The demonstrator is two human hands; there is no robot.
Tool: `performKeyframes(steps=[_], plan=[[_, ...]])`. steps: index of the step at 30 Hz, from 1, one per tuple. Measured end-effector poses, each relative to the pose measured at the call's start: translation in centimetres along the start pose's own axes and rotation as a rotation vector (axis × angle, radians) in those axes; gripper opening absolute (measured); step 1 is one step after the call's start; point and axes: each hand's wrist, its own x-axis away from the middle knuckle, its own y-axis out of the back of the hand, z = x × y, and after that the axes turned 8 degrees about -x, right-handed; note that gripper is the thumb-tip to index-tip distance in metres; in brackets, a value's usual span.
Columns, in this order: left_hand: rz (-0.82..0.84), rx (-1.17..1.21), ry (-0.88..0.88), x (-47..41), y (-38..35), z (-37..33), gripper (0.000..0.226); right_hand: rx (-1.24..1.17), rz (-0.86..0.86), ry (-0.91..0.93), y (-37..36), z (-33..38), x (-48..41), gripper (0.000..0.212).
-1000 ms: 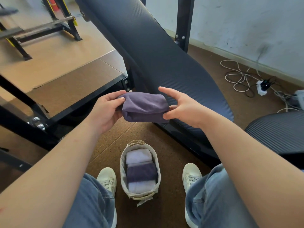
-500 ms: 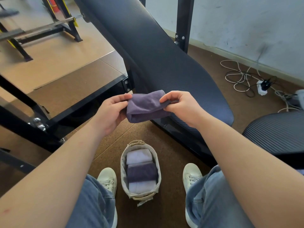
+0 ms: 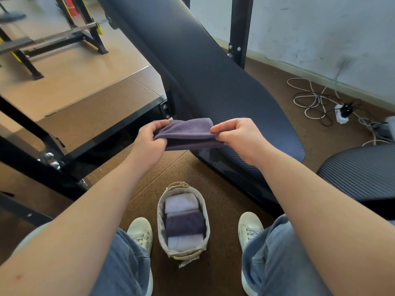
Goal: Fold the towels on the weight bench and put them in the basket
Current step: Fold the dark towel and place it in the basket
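A folded dark purple towel (image 3: 188,134) hangs in the air between my hands, in front of the lower end of the black weight bench pad (image 3: 205,67). My left hand (image 3: 149,142) pinches its left end and my right hand (image 3: 237,135) pinches its right end. Straight below, on the floor between my shoes, stands a small oval fabric basket (image 3: 160,218). It holds three folded towels in a row: a pale one (image 3: 180,202), a dark purple one (image 3: 184,224) and another pale one (image 3: 184,242).
A black steel frame bar (image 3: 102,137) runs to the left of the bench. An upright post (image 3: 240,28) stands behind the pad. Cables and a power strip (image 3: 342,111) lie on the floor at right. A second black pad (image 3: 361,169) sits near my right arm.
My right hand has gone from open beside the towel to pinching its right end. The towel has been pulled longer and flatter between both hands.
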Motion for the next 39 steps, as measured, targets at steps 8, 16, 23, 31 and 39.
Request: performKeyframes(steps=[8,16,23,31,39], plan=[[0.052,0.050,-0.055,-0.1,0.5,0.7,0.059,-0.291,0.072,-0.231,-0.6,0.1,0.1,0.019],[0.035,0.125,-0.038,0.0,0.4,0.5,0.066,-0.457,0.145,-0.508,-1.2,0.6,0.8,0.041],[0.071,0.119,-0.018,0.1,0.3,0.4,0.073,-0.362,0.114,-0.494,-1.1,0.5,0.9,0.024],[0.201,0.138,0.056,-0.4,0.9,0.6,0.091,-0.475,0.059,-0.402,-0.2,1.1,0.5,0.002],[0.190,0.617,0.183,0.3,0.4,-0.8,0.033,-0.533,0.196,-0.481,-0.3,1.1,0.8,0.008]])
